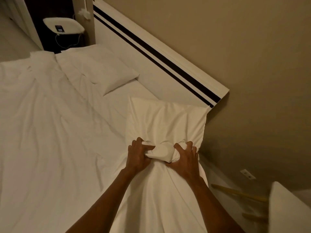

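Observation:
A white pillow [166, 121] in its white pillowcase lies near the right edge of the bed, its far end toward the headboard. Both my hands clutch the bunched fabric at its near end. My left hand [138, 156] grips the cloth on the left of the bunch, fingers curled into it. My right hand [186, 158] grips the cloth on the right. Loose pillowcase fabric [161, 199] trails from the bunch down toward me between my forearms.
A second white pillow [99, 71] lies farther up the bed by the white headboard [168, 54] with two dark stripes. Rumpled white sheet [50, 132] covers the mattress on the left. A nightstand with a white device [63, 25] stands far left. A wall socket [247, 174] and wooden sticks [239, 193] are right.

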### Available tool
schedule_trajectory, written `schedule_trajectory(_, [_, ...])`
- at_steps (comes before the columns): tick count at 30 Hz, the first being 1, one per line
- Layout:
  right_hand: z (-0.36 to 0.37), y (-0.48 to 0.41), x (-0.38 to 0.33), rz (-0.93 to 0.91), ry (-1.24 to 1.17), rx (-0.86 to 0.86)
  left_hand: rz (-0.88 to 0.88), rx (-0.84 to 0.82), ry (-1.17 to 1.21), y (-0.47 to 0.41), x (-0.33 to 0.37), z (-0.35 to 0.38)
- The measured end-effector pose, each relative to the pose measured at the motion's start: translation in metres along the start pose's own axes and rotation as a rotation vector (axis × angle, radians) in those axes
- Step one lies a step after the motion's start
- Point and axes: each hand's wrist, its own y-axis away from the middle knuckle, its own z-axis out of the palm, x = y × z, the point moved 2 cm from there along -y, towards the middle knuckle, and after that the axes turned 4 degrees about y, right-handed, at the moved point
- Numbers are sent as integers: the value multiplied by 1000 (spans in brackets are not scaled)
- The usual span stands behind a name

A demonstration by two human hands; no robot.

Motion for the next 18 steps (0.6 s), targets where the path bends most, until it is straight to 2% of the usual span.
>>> schedule_trajectory(10, [28,-151,22,-145,13,-66,-133,63,3,-123,-16,35])
schedule_trajectory(18, [70,-309,30,-373,-3,-111,-304,187,20,-232,-37,64])
